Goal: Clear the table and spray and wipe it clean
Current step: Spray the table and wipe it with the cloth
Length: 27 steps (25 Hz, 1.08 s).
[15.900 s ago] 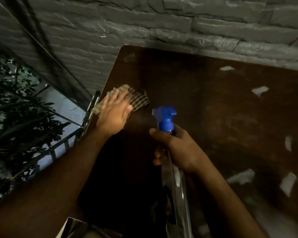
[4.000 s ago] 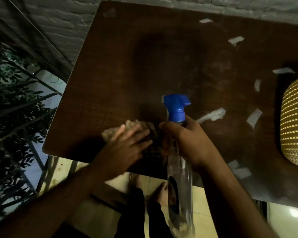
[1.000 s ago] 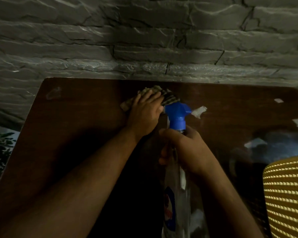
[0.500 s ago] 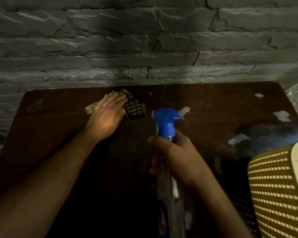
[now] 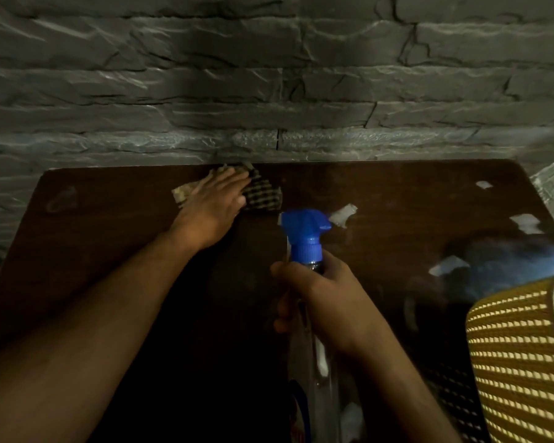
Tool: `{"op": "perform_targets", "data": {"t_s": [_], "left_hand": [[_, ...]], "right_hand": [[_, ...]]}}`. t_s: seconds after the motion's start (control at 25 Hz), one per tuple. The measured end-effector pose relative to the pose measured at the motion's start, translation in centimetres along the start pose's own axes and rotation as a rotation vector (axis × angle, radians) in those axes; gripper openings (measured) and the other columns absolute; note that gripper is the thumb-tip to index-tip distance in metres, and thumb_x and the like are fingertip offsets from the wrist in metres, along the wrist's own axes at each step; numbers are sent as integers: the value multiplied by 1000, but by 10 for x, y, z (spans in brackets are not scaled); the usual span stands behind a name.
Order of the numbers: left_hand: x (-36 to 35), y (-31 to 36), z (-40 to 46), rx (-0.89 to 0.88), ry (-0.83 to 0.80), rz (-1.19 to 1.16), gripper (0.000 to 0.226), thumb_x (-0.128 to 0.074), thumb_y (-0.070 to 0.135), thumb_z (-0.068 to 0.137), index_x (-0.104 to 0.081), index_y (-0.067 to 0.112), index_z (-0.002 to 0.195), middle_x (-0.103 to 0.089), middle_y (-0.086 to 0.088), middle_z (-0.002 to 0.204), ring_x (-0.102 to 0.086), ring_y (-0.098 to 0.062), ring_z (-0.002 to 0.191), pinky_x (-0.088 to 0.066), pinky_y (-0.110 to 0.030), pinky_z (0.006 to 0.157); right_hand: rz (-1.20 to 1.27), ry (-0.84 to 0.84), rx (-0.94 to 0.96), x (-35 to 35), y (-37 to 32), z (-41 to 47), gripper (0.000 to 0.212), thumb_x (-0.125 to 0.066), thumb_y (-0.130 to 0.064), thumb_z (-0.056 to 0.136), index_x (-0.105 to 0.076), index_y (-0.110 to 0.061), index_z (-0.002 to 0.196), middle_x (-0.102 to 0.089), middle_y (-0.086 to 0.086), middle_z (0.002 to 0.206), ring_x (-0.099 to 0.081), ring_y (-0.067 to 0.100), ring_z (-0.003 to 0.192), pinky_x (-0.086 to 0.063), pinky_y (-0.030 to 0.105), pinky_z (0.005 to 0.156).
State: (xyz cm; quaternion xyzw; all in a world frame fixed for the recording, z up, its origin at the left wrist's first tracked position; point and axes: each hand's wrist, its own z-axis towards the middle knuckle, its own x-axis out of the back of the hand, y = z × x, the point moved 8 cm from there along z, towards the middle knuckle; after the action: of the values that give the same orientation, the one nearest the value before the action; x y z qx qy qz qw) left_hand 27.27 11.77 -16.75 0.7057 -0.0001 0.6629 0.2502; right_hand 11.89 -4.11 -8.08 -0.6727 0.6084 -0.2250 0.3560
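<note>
A dark brown table stands against a grey stone wall. My left hand lies flat on a checked cloth pressed to the tabletop at its far edge, near the wall. My right hand is closed around the neck of a clear spray bottle with a blue trigger head, held upright over the table's middle. The bottle's lower part runs out of the frame at the bottom.
Several white paper scraps lie on the right half of the table. A yellow woven chair back stands at the right front. The stone wall runs right behind the table's far edge.
My left hand has slid the cloth along the far edge, first leftward, then back toward the wall. The spray bottle has stayed upright in my right hand.
</note>
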Motion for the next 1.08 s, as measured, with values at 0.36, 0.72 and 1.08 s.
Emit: {"op": "perform_targets", "data": {"t_s": [0.36,0.72,1.08], "left_hand": [[-11,24,-4,-153,-98,14,52,-27,39,98,-32,24,147,-29,5,156,-13,-4,143,-15,-39,119],[-20,34,-22,-244,-150,13,53,-26,39,96,-31,26,148,-28,9,155,-12,-1,142,-14,-36,118],[-10,26,-5,-84,-58,-93,45,-35,29,102,-34,24,146,-31,7,154,-17,-4,143,-13,-36,119]], "right_hand": [[19,22,-5,8,2,-2,32,-66,-24,88,-54,-26,118,-65,4,81,-63,18,66,-60,38,68],[20,-11,-39,2,12,-1,33,-67,-26,87,-54,-27,118,-66,4,79,-63,18,66,-60,39,70],[-17,-16,-101,1,28,-7,27,-69,-26,86,-58,-24,111,-65,4,74,-63,18,64,-59,37,68]]}}
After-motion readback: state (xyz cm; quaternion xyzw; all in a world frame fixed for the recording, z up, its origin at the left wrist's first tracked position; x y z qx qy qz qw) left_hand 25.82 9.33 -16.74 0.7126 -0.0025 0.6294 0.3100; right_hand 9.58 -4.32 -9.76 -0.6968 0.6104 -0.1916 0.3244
